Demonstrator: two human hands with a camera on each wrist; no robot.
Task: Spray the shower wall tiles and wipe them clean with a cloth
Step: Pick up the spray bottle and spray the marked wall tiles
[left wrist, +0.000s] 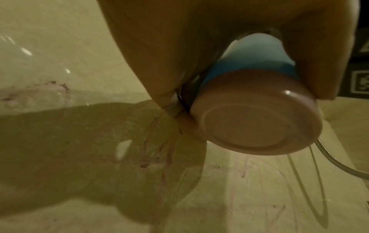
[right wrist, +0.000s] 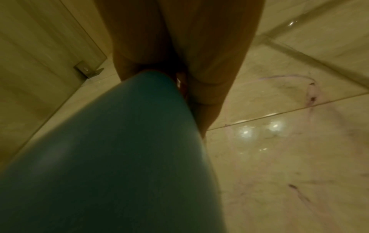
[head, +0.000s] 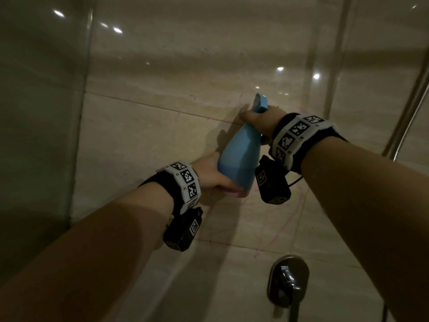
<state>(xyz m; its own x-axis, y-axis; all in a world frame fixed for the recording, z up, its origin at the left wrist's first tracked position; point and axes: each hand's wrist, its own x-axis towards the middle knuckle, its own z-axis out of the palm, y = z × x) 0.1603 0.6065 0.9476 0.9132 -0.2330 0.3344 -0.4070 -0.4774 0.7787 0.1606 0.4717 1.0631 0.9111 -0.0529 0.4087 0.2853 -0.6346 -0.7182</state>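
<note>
A blue spray bottle sits at the centre of the head view, tilted with its nozzle end pointing up toward the wall tiles. The right hand holds it at the neck, its grip closed round the narrow top just under the spray head. The left hand holds the lower end, fingers curled round the base; in the left wrist view the bottle's pale, rounded bottom fills the right half of the frame between thumb and fingers.

The beige, glossy tiles behind the bottle carry faint pink and purple scribbled marks, seen below and to the right of the bottle, and darker streaks in both wrist views. Both wrists wear black bands with black-and-white coded tags. A chrome shower valve is fixed to the wall at the lower right of the head view, and a metal hose runs along the right edge. A glass panel fills the left side.
</note>
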